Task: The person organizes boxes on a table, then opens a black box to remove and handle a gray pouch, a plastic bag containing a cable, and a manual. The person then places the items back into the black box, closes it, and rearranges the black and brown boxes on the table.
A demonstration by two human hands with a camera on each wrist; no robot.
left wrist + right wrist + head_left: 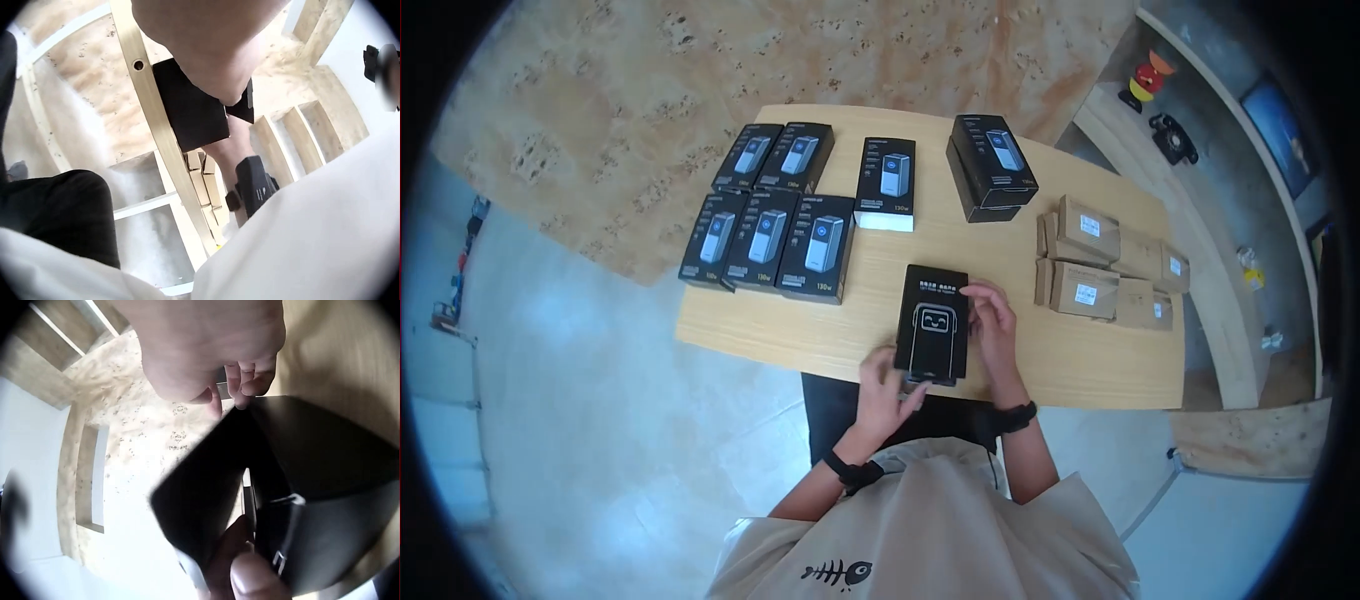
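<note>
A black box [933, 325] printed with a smiling robot outline lies near the table's front edge. The left hand [883, 395] is at its lower left corner; in the right wrist view the left thumb and a finger [250, 575] hold the edge of a raised flap [200, 481], and a gap shows into the box [325, 450]. The right hand [995, 330] lies along the right side, its fingertips at the upper right edge. In the left wrist view the left hand [212, 44] covers part of the box [190, 106].
Several black printed boxes [764, 240] stand in two rows at the left of the table [800, 335]. Another box [886, 180] lies at the back middle, and a stack of black boxes [993, 160] is right of it. Brown cartons [1088, 290] are piled at the right.
</note>
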